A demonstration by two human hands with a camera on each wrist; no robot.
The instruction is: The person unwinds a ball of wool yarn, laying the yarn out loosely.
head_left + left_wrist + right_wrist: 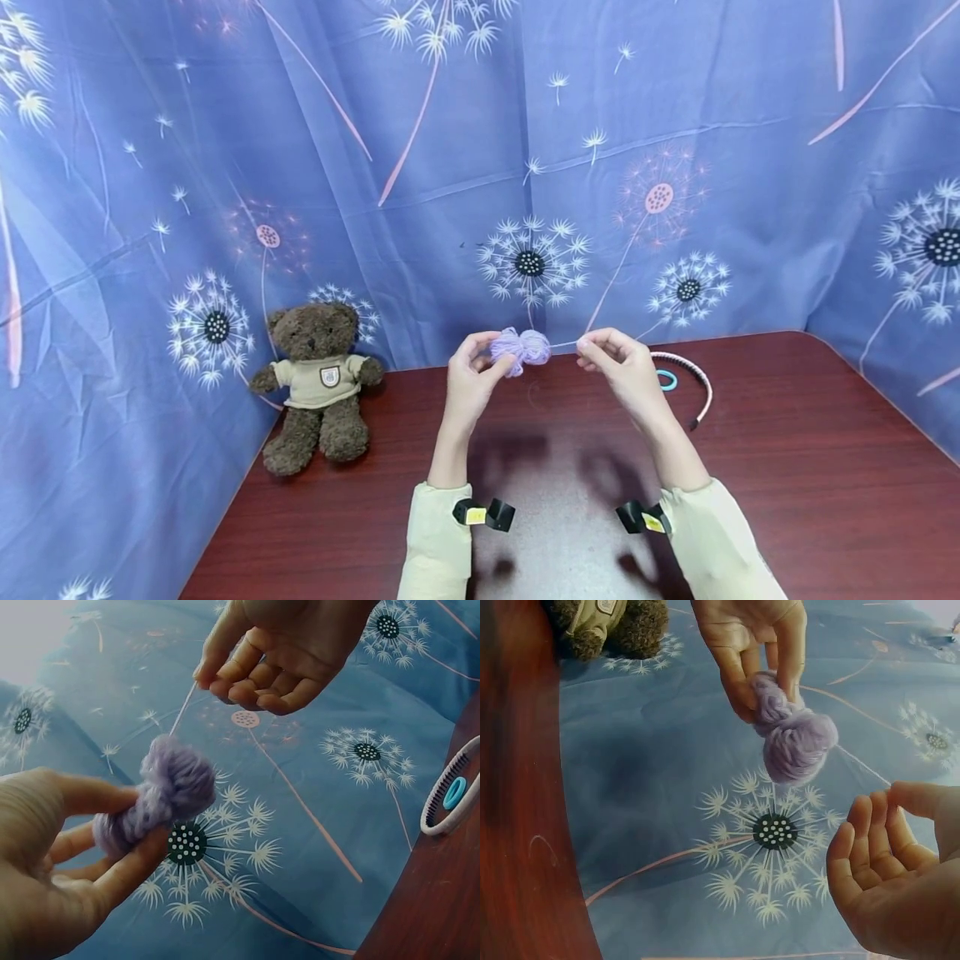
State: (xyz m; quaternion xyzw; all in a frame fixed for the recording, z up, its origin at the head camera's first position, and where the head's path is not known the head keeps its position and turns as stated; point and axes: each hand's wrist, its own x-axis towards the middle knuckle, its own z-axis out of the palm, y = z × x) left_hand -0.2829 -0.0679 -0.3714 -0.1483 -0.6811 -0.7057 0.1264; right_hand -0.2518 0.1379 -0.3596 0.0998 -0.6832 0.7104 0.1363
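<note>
On the head cam I've got a lilac yarn bundle (534,347) up in the air over the far part of the table (810,500), its left lobe in the left hand (468,385), while the right hand (628,367) grips the loose strand (564,344) off to the side. My guess is they're spread like that so the strand pulls straight. The teddy bear (318,383) leans by the curtain (420,275); the headband (707,390) and blue ring (674,382) lie past the right hand, probably just parked out of the way. Left wrist cam: thumb and fingers sit either side of the yarn, parted only by its thickness, leaving the other lobe uncovered. Right wrist cam: thumb and index fingertip pinch the strand, no gap I can make out, the other fingers loosely bent around nothing.
</note>
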